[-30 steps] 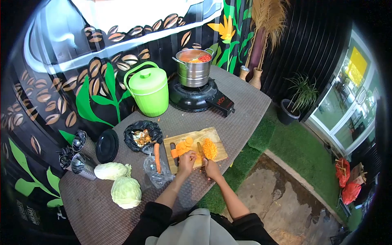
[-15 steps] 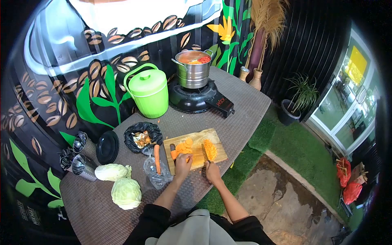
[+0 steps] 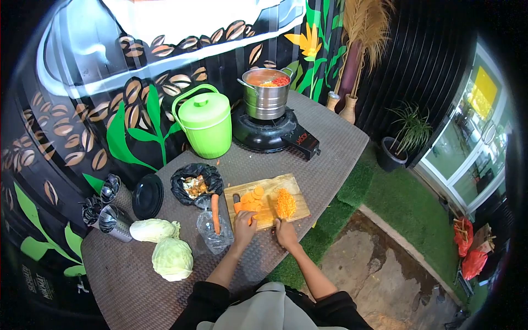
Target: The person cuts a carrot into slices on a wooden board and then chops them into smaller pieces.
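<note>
On a wooden cutting board (image 3: 300, 206) lie a pile of finely diced carrot (image 3: 286, 202) at the right and several carrot slices (image 3: 253, 199) at the left. My left hand (image 3: 245, 224) rests at the board's near left edge, its fingers curled on a carrot piece (image 3: 253, 221). My right hand (image 3: 286, 234) grips a knife (image 3: 274, 211) near the front edge; the blade points away from me beside the diced pile and is hard to make out. Left of the board, a whole carrot (image 3: 215, 212) lies over a clear plastic bag (image 3: 212, 234).
A steaming-type steel pot (image 3: 265, 102) stands on a portable stove (image 3: 261, 129) at the back. Nearby are a green lidded bucket (image 3: 206, 126), a black bag of scraps (image 3: 181, 190), two cabbages (image 3: 172, 258), black plates (image 3: 147, 197) and metal cutlery cups (image 3: 115, 223).
My left hand has shifted slightly left and down toward the near edge of the board. The knife blade has moved off the diced carrot pile, slightly left. The view has shifted a little.
</note>
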`<action>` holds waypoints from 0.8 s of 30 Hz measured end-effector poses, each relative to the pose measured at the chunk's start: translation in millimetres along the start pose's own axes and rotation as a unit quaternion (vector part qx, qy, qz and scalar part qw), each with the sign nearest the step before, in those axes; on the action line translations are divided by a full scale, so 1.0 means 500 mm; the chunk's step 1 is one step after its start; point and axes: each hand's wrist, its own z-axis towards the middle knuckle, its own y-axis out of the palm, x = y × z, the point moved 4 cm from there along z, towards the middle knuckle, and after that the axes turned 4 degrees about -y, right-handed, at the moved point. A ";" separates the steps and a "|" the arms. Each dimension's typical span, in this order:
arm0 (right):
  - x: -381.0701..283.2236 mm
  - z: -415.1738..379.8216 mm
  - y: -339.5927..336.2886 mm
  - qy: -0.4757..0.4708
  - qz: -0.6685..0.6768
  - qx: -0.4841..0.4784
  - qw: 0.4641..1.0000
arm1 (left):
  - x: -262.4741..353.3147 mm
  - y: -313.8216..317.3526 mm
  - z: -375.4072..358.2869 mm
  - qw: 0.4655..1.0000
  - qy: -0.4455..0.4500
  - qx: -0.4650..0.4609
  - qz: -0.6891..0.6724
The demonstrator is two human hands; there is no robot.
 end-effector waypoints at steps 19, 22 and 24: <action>0.026 0.003 -0.006 0.002 0.014 -0.072 0.997 | -0.029 0.093 0.156 0.996 -0.002 -0.071 0.044; 0.031 0.004 -0.020 0.028 0.041 -0.024 0.998 | -0.043 0.104 0.170 0.992 -0.027 -0.091 0.085; 0.035 0.006 -0.022 0.035 0.043 -0.012 0.998 | -0.045 0.101 0.176 0.991 -0.037 -0.067 0.109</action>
